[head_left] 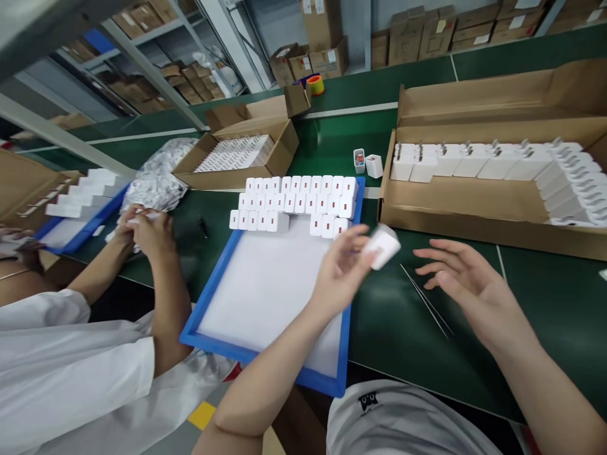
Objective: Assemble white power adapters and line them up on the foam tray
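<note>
My left hand [345,262] grips a small white plastic charger housing [383,246] between thumb and fingers, above the right edge of a blue-framed tray [265,291]. Rows of similar white housings [298,202], each with a small reddish slot, stand at the tray's far end. Over the green bench, my right hand [467,287] is held with fingers apart and nothing in it. Metal tweezers [427,302] lie on the bench between my two hands. Behind them is a cardboard box [474,221] holding white housings with metal prongs [493,159].
Two small white cups [367,164] stand beyond the tray, one with tiny coloured parts. A co-worker's hands [147,230] work at left near a pile of plastic bags [159,177]. Another open box [241,155] and a yellow tape roll [315,84] are farther back.
</note>
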`<state>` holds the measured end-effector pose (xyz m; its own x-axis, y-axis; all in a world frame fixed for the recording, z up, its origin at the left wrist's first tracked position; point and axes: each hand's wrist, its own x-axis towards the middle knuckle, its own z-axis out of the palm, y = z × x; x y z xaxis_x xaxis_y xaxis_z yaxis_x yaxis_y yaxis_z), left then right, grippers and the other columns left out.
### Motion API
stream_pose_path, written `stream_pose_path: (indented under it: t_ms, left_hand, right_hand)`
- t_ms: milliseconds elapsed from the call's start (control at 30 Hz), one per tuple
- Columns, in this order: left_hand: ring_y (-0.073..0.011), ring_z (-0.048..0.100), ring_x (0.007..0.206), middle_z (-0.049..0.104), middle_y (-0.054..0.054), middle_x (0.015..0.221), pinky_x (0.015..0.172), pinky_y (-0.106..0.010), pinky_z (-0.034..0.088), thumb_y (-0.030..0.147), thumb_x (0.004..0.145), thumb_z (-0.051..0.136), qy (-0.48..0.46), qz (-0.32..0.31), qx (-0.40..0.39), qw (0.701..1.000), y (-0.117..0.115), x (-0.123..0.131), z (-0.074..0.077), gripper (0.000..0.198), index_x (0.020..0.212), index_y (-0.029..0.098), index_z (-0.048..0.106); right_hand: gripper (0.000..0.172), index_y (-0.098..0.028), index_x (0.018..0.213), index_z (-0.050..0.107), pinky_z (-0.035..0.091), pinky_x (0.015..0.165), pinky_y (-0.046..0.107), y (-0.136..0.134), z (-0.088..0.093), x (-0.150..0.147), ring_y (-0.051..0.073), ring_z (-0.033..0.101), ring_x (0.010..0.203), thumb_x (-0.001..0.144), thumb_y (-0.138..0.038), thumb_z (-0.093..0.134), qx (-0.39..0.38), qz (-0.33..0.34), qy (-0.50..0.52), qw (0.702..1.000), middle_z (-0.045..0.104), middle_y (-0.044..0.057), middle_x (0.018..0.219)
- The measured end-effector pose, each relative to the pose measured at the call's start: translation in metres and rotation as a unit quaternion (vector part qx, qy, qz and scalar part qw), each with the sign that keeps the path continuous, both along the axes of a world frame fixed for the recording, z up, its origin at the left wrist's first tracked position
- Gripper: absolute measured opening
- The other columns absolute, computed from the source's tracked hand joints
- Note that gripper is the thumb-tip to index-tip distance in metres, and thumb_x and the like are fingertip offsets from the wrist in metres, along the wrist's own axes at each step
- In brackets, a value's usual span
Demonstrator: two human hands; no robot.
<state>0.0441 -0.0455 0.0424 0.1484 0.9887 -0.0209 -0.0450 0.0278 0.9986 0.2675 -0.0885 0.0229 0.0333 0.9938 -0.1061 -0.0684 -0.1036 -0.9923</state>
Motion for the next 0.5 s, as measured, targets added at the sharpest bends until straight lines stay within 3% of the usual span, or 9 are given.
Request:
stream_pose_path:
  t_ms: [100,167,333,500]
  left_hand:
    - [-0.0196,0.063,0.115,0.065,-0.007,0.121,0.098,-0.032,0.050,0.049,0.095,0.059,0.012,0.287,0.024,0.958,0.020,-0.019,-0.004,0.038,0.125,0.027,0.050]
    - [-0.0190,0.061,0.117,0.061,-0.008,0.125,0.099,-0.032,0.049,0.049,0.100,0.050,0.035,0.386,-0.003,0.922,0.034,-0.031,-0.011,0.033,0.123,0.026,0.047]
    - [-0.0216,0.064,0.111,0.064,-0.010,0.115,0.096,-0.038,0.050,0.036,0.100,0.051,0.046,0.413,-0.095,0.905,0.060,-0.046,-0.039,0.022,0.116,0.022,0.054]
    - [-0.0221,0.066,0.105,0.068,-0.009,0.114,0.094,-0.043,0.054,0.034,0.099,0.059,0.059,0.384,-0.103,0.915,0.067,-0.046,-0.052,0.024,0.114,0.016,0.063]
  right_hand:
    - [0.043,-0.033,0.122,0.065,0.061,0.076,0.037,0.002,-0.001,0.005,0.027,0.069,0.100,0.085,-0.054,0.073,-0.017,-0.026,-0.025,0.999,0.070,0.008,0.125]
    - [0.042,-0.034,0.119,0.066,0.062,0.075,0.038,0.002,-0.003,0.006,0.028,0.068,0.099,0.084,-0.057,0.073,-0.024,-0.024,-0.036,0.999,0.072,0.007,0.122]
    - [0.041,-0.035,0.122,0.065,0.062,0.078,0.038,-0.001,-0.006,0.007,0.028,0.068,0.103,0.087,-0.055,0.071,-0.039,0.020,-0.039,0.998,0.070,0.007,0.126]
    - [0.043,-0.029,0.119,0.067,0.063,0.076,0.037,0.000,-0.009,0.011,0.028,0.069,0.101,0.086,-0.056,0.071,-0.041,0.032,-0.053,0.997,0.071,0.011,0.124]
